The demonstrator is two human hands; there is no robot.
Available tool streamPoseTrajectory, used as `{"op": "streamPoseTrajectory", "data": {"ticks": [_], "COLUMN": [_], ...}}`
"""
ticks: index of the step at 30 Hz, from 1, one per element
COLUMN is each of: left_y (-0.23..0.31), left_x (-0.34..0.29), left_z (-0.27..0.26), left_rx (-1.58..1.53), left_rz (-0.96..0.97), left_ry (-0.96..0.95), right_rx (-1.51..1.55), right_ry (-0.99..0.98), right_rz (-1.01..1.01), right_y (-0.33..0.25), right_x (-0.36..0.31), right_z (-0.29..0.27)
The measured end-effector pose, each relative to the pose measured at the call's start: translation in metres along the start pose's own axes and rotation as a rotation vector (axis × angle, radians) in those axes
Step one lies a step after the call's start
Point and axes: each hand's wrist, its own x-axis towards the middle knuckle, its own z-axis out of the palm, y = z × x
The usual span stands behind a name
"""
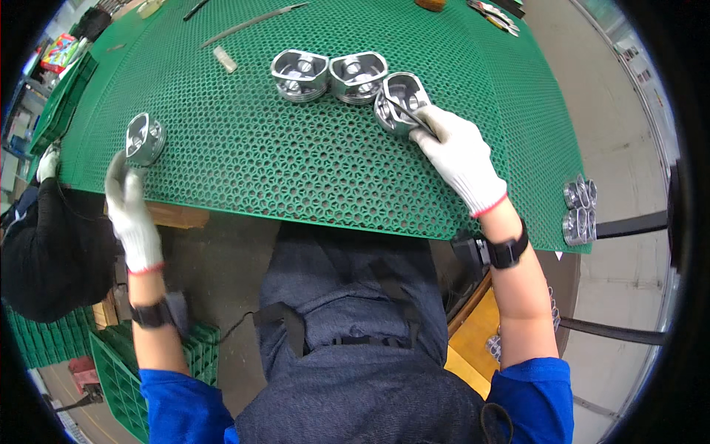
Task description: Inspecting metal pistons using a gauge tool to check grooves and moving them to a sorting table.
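My right hand (460,152), in a white knit glove, is closed around a thin dark rod-like tool (403,111). The tool's far part lies across the rightmost silvery piston (403,89), and the fingertips are against or right beside that piston. Two more pistons, one (299,74) and another (359,75), sit side by side to its left, open ends up. At the far left, a single tilted piston (146,140) rests on the green mat. My gloved left hand (129,200) is next to it, slightly blurred, fingers apart; whether they touch it I cannot tell.
The green perforated mat (296,170) covers the table. Several pistons (579,211) stand at its right edge. Farther back lie a grey strip (251,26), a small pale tube (225,59) and pliers (495,16). Another person's gloved hand (49,163) is at the left. Green crates (118,385) stand below.
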Motion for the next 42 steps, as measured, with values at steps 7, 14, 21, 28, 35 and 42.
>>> {"op": "streamPoseTrajectory", "data": {"ticks": [7, 14, 21, 28, 35, 42], "left_y": [0.094, 0.109, 0.116, 0.112, 0.119, 0.122], "left_x": [-0.127, -0.130, -0.130, -0.131, -0.125, -0.117], "left_z": [0.058, 0.027, 0.024, 0.021, 0.029, 0.034], "left_rx": [-0.814, -1.143, -0.926, -1.004, -0.653, -0.391], "left_rz": [-0.364, -0.851, -0.851, -0.913, -0.337, 0.022], "left_ry": [-0.618, -0.839, -0.963, -0.934, -0.734, -0.654], "right_rx": [0.607, 0.609, -0.111, 0.172, 0.375, 1.052], "right_ry": [-0.333, -0.431, -0.258, -0.151, -0.602, -0.907], "right_rz": [-0.209, -0.329, -0.575, -0.542, -0.428, 0.291], "right_y": [-0.100, -0.094, -0.104, -0.101, -0.096, -0.096], "right_x": [-0.047, -0.059, -0.057, -0.058, -0.070, -0.069], "right_z": [-0.002, -0.024, -0.043, -0.029, -0.039, -0.035]}}
